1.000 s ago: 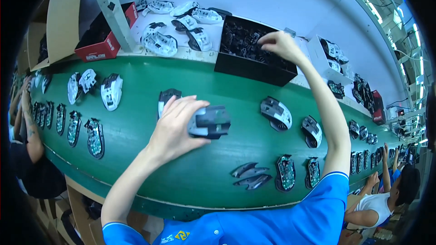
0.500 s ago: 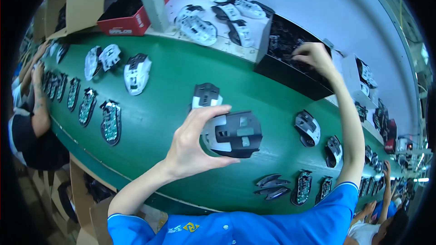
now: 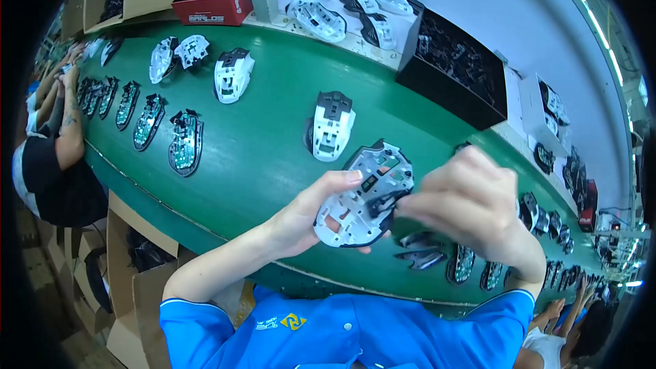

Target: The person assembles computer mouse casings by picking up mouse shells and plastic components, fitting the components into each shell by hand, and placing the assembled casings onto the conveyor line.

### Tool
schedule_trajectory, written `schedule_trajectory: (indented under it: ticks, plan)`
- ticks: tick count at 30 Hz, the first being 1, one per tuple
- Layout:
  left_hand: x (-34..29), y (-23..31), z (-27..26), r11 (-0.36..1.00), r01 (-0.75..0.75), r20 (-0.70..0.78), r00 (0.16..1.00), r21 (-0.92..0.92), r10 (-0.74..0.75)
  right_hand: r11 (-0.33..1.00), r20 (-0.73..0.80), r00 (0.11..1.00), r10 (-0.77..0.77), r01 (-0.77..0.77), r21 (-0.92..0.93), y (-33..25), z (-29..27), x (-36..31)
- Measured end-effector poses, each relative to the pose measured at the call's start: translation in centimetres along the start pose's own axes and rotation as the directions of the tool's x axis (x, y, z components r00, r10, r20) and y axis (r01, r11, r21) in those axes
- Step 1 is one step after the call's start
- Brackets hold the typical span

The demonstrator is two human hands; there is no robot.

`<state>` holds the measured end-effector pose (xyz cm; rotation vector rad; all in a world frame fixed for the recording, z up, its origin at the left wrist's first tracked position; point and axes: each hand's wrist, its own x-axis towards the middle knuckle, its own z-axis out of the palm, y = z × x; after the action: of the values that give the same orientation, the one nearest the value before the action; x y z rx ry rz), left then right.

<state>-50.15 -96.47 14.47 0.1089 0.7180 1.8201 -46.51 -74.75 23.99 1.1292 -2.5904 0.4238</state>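
Observation:
My left hand [image 3: 304,212] grips a white and black computer mouse shell [image 3: 348,222] by its left side, thumb on top. The shell's hollow inner face, with ribs and cut-outs, is turned up. Over the shell's right side, my right hand [image 3: 471,208] pinches a small black plastic part [image 3: 384,203] that touches or nearly touches it. Motion blurs the right fingers. Beyond the shell, another white and black mouse shell [image 3: 333,126] rests on the green table. Several curved black side pieces [image 3: 420,258] lie below the right hand, partly covered by it.
A black box [image 3: 454,72] of small black parts stands at the far edge, near a shelf with white shells [image 3: 318,17]. Circuit-board mouse bases [image 3: 186,142] line the green table [image 3: 253,143] on the left. More bases [image 3: 463,265] lie right. Co-workers' arms [image 3: 70,119] show at left.
My right hand has come from the black box to the shell, bringing a small black part. My left hand has turned the shell so its inside shows. The whole view has shifted.

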Motion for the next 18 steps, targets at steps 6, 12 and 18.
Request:
schedule_trajectory:
  ticks: [6,12,18]
  plan:
    - [-2.0,-1.0,2.6,0.894,-0.056,-0.055,0.994,0.445,0.090,0.995,0.079,0.993,-0.085,0.089,-0.046,-3.1,1.1,-0.9]
    - [-3.3,-0.4,3.4,0.846,0.009,-0.076,0.996,0.533,0.037,0.980,0.174,0.975,-0.141,0.162,-0.112,-4.6,0.8,-1.2]
    - [-3.7,-0.1,3.0,0.828,0.111,-0.133,0.990,0.549,-0.044,0.986,0.156,0.983,-0.096,0.116,-0.121,-5.0,1.1,-0.9]
